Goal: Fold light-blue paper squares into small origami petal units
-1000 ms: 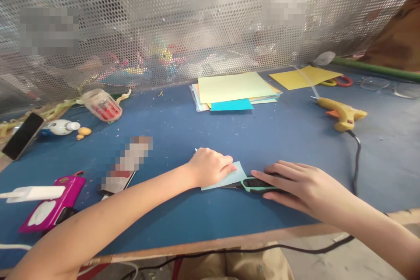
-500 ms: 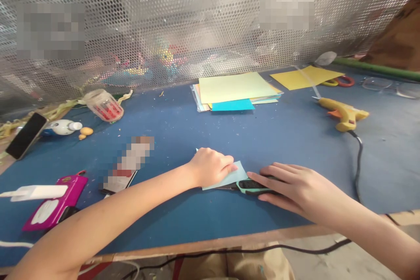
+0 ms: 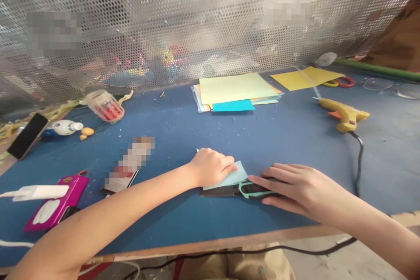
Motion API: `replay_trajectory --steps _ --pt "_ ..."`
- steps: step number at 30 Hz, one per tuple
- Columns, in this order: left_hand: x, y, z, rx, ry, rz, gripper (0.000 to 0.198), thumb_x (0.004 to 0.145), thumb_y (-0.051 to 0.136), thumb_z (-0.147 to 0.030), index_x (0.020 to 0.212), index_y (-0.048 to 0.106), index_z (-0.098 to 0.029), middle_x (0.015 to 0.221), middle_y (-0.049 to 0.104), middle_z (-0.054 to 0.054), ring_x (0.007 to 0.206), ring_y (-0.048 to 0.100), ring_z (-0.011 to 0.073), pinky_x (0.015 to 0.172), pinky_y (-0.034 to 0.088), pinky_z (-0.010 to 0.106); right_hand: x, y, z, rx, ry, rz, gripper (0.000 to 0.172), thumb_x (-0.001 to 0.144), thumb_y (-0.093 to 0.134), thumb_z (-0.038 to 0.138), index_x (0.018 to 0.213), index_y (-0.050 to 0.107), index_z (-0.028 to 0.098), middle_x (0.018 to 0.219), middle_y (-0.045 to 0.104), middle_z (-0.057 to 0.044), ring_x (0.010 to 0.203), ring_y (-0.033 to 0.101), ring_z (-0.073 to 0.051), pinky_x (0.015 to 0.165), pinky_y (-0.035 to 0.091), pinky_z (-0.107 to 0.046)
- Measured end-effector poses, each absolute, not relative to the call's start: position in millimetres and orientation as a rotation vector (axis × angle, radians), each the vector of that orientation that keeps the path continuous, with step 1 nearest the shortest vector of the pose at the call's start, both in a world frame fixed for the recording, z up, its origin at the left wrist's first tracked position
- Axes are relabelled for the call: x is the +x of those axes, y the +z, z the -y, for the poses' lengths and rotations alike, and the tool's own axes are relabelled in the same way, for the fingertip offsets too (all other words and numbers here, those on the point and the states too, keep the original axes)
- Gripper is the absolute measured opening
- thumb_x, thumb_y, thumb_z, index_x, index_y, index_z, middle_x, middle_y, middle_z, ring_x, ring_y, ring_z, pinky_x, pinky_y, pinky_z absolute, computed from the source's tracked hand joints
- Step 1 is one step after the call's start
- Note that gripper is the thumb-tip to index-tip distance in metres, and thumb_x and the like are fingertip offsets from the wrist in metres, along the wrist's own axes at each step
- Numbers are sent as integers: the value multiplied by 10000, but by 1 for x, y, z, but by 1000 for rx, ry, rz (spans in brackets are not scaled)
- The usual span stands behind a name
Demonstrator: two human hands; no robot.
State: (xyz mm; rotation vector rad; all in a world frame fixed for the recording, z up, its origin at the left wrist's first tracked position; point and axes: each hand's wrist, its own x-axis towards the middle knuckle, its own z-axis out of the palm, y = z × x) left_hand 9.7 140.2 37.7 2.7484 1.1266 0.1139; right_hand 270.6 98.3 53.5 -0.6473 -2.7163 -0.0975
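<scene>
In the lower centre of the frame, a light blue paper (image 3: 238,176) is pinned to the blue surface (image 3: 177,131) by the left hand (image 3: 211,168), which is curled and clamped down on it. The handles of the scissors (image 3: 241,189) are held in the right hand (image 3: 298,186), its fingers laid over them; whether any are passed through the loops cannot be told. The blades are laid along the paper's near edge, their tips close to the left wrist, so skin could be nicked if they were pushed further left. Should the left hand's pressure be eased, the paper could be skewed by the blades. It could also be creased by too hard a press. At the right, the glue gun's cord (image 3: 361,157) might be snagged by the right forearm.
</scene>
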Motion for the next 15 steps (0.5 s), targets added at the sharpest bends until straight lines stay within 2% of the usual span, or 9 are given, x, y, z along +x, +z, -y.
replay_trajectory --steps 4,10,13,15 --pt "9 36 -141 2692 148 -1136 461 1043 348 -461 775 616 -198 699 714 60 659 677 240 525 316 250 276 52 -97 -558 -65 2774 354 1059 430 340 1284 638 162 923 724 -84 686 653 -210 588 514 -344" --pt "7 40 -138 2521 257 -1173 417 1031 393 -401 670 468 -206 630 606 14 609 594 195 528 214 260 306 58 -91 -721 -24 2729 327 1040 481 367 1311 624 255 970 724 -61 752 709 -191 639 562 -311" --pt "3 46 -135 2396 331 -1189 384 1017 412 -346 658 376 -216 591 503 -25 562 504 157 537 224 261 329 61 -88 -862 -132 2626 369 1023 498 411 1361 591 293 974 710 -53 737 731 -176 631 582 -273" --pt "-1 52 -132 2300 388 -1195 353 1011 409 -320 677 349 -223 601 460 -45 563 466 140 549 267 250 345 58 -87 -1002 -170 2531 363 1001 517 474 1323 609 332 1010 696 -49 695 732 -165 583 578 -257"
